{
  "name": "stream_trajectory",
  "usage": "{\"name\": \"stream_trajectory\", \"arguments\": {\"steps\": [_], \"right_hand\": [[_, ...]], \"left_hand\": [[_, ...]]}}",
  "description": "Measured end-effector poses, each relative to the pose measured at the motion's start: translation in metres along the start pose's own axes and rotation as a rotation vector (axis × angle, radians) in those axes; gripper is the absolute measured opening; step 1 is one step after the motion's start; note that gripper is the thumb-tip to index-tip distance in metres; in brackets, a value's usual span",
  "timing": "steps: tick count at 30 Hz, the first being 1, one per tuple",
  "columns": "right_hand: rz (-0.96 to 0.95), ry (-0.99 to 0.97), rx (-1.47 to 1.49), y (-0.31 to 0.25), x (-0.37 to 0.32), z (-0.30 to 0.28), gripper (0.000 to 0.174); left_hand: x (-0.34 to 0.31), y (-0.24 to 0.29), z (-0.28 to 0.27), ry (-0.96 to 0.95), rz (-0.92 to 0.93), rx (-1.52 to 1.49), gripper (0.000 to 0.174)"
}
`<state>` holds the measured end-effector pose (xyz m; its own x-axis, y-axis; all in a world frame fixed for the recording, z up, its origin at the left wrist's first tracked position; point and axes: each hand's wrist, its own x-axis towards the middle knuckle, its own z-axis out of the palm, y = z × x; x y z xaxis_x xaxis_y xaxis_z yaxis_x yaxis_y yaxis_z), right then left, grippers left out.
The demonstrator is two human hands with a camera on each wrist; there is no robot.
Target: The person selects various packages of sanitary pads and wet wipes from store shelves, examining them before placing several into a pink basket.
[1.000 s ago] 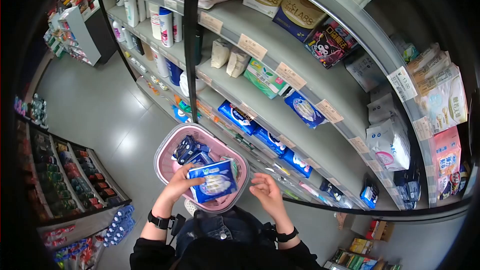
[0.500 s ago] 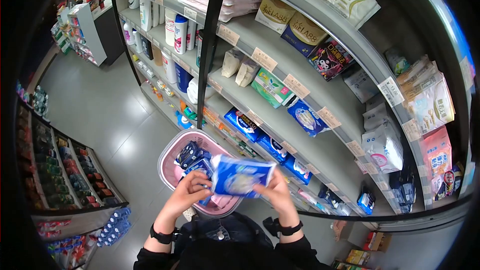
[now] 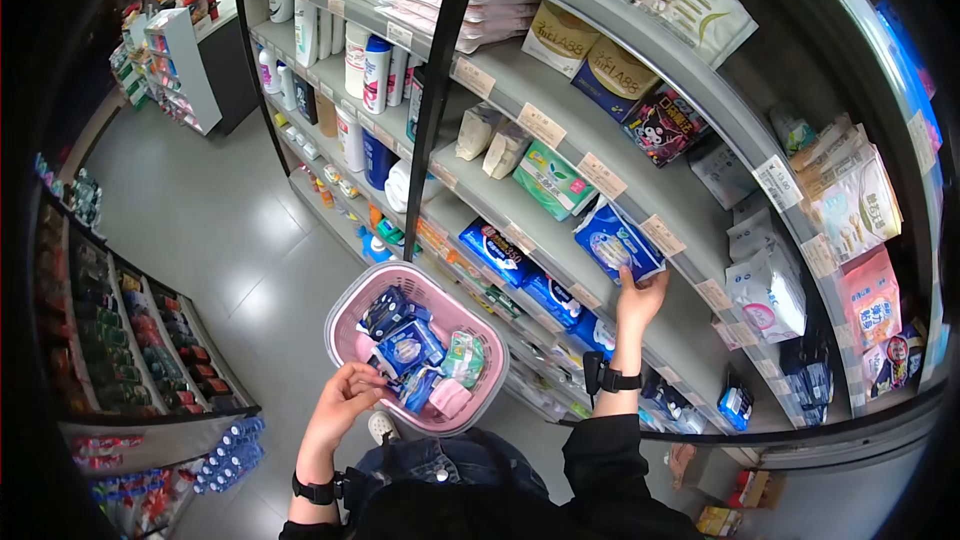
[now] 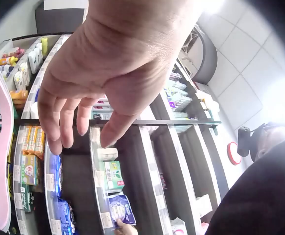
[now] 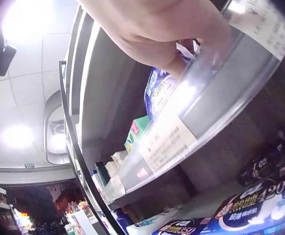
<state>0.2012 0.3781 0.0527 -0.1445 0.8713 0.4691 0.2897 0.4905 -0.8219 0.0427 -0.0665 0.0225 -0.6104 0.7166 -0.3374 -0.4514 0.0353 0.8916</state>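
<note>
Near the front edge of the shelf (image 3: pixel 690 345): blue packet (image 3: pixel 612 240), pinched by the right hand (image 3: pixel 642 298), far fingers mostly hidden. Beside the basket (image 3: pixel 432 286): empty left hand (image 3: pixel 345 402), loosely bent. Likely light, soft, slippery; best gripped mid-length.

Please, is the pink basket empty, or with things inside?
Not empty. The head view shows blue packs, a green-and-white pack and a pink item inside the basket.
</note>
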Motion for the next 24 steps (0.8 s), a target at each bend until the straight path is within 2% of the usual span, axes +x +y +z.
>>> {"name": "stream_trajectory", "arguments": {"steps": [1,5,7,8,9,11,14,15,16,18,19,20,21,24], "right_hand": [[0.022,0.030,-0.102,-0.003,-0.003,0.001,0.062],[-0.046,0.146,-0.092,-0.015,-0.014,0.005,0.061],[-0.250,0.337,-0.220,-0.025,-0.024,-0.002,0.055],[-0.303,0.344,-0.201,-0.046,-0.034,-0.004,0.042],[-0.299,0.338,-0.201,-0.055,-0.045,-0.005,0.042],[-0.126,-0.009,0.118,-0.061,-0.069,-0.009,0.032],[0.077,-0.220,0.293,-0.054,-0.107,-0.006,0.020],[0.121,-0.280,0.243,-0.050,-0.117,-0.008,0.019],[0.183,-0.319,0.268,-0.043,-0.126,-0.009,0.019],[0.246,-0.352,0.293,-0.032,-0.140,-0.015,0.020],[0.308,-0.388,0.315,-0.028,-0.145,-0.019,0.020],[0.369,-0.423,0.336,-0.024,-0.148,-0.023,0.020],[0.368,-0.414,0.335,-0.020,-0.151,-0.027,0.020],[0.379,-0.467,0.248,-0.016,-0.155,-0.043,0.019]], "left_hand": [[-0.001,-0.002,-0.003,0.008,-0.004,-0.002,0.024],[-0.004,-0.006,-0.014,0.085,-0.014,0.024,0.023],[-0.004,-0.009,-0.017,0.115,-0.024,0.035,0.023],[-0.003,-0.011,-0.018,0.132,-0.015,0.036,0.023],[-0.001,-0.014,-0.019,0.147,-0.007,0.037,0.022],[0.009,-0.027,-0.023,0.150,-0.044,0.048,0.023],[0.040,-0.062,-0.034,0.154,-0.130,0.066,0.028],[0.054,-0.078,-0.039,0.159,-0.180,0.073,0.032],[0.069,-0.095,-0.043,0.157,-0.181,0.074,0.032],[0.103,-0.130,-0.051,0.240,-0.325,0.051,0.052],[0.119,-0.145,-0.052,0.235,-0.323,0.055,0.052],[0.135,-0.160,-0.052,0.304,-0.399,0.122,0.062],[0.152,-0.177,-0.052,0.371,-0.474,0.190,0.072],[0.203,-0.261,-0.077,0.422,-0.486,0.385,0.091]]}}
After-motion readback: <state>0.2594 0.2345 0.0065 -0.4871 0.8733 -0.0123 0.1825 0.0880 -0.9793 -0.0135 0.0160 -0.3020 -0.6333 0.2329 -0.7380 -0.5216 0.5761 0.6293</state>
